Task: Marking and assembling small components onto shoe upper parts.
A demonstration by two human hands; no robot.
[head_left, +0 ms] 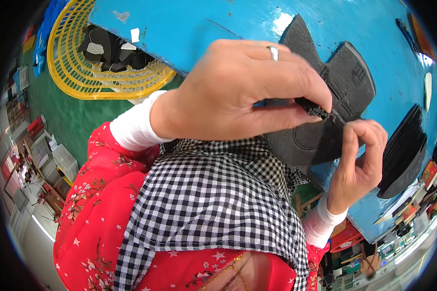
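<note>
In the head view, the dark grey cut piece (pixel 352 80) lies on the near part of the blue table (pixel 199 29), right of centre, partly hidden beneath both hands. We see a pointed lobe reaching to the far side, a rounded one to its right, and a broad part at the near edge with a curved line on it.

Our left hand (pixel 245 89) comes across from the left and pinches a small black textured bit (pixel 313 108) between thumb and forefinger; whether that bit is joined to the grey piece, we cannot tell. Our right hand (pixel 361 155) is just beside the piece's right edge, thumb and forefinger drawn together, the other fingers curled. A thin strand may run between the two pinches, but it is too small for us to be sure.

We judge the piece light and bendable, like padded cloth: springy rather than stiff, with a matt, grainy face that should not slip. It looks hard to break, though a thin edge may fray or crease if we tug it. The broad near part seems the best place to steady it flat; the small bit suits a fingertip pinch near its end.

To the right lies a stack of black pieces (pixel 403 155); to the far left, a yellow basket (pixel 58 72) holds dark scraps (pixel 112 51).
</note>
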